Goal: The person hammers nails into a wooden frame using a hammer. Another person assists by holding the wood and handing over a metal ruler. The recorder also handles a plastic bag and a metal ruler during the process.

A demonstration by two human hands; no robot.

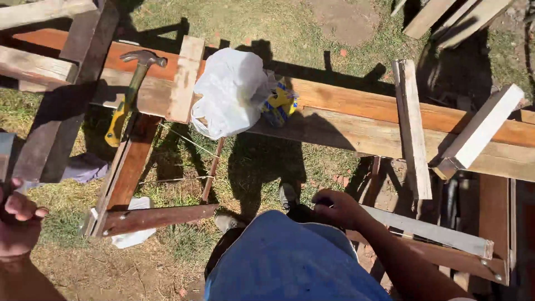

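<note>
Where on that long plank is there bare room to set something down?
The long plank is bare between the white plastic bag with its yellow pack and the pale upright slat. A narrower gap lies between that slat and the white batten. The left end is crowded: the hammer, a short board and the bag.

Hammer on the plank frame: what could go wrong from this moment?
The hammer lies unheld across plank edges, handle over a gap, so a bump to the frame might drop it. The white plastic bag sits loose on the long plank and could slide off. The loose slat rests crosswise and may tip.
</note>
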